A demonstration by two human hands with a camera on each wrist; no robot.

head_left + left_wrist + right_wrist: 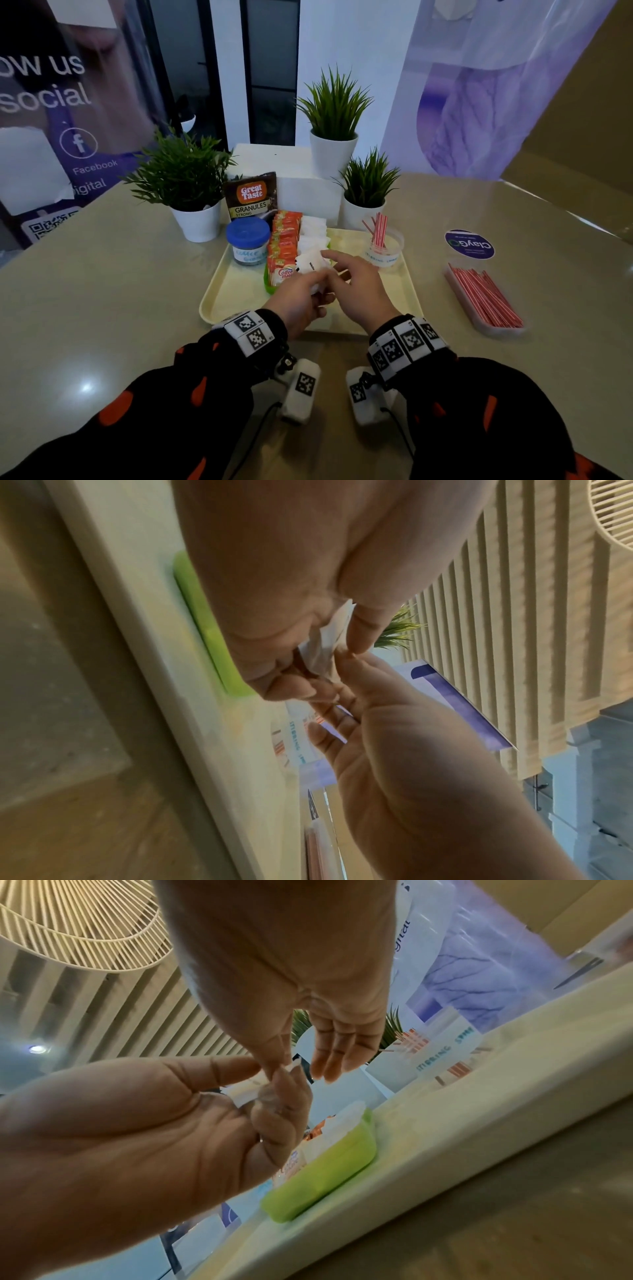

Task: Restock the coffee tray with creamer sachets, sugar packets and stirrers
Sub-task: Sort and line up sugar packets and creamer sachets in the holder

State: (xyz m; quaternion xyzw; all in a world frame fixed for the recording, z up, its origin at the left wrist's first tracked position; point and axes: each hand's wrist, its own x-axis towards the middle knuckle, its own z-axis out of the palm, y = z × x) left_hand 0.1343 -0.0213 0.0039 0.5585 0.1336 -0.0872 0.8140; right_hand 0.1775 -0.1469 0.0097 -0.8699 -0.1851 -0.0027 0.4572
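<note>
Both forearms enter from the lower edge of the head view, in black sleeves with orange spots and marker-printed wristbands, and meet over the middle of the cream tray [219, 301]. Left hand [301, 301]: fingers and thumb curled round a small bunch of white sugar packets [313, 265], held above the near end of the green organiser [269, 286]. Right hand [359, 287]: fingers mostly extended, thumb and forefinger pinching a white packet edge at the left hand's fingertips — seen most plainly in the right wrist view. Green organiser, centre of frame: a row of orange creamer sachets [284, 246], the nearest reading "Coffee mate", beside a row of white packets. Left of it on the tray, a blue-lidded jar [247, 241] with a handwritten label beginning "Coffee". Behind the jar, a dark pouch [251, 197] marked "Great Taste GRANULES STRONG". Right part of the tray: a clear cup [385, 245] holding a few red-and-white stirrers, label reading "STIRRING" in the wrist views. Right of the tray on the table — a clear box of red-and-white stirrers [483, 298] and a round purple "ClayGo" sticker [469, 244]. Upper left: banner [68, 102] with "social" and "Facebook".
</note>
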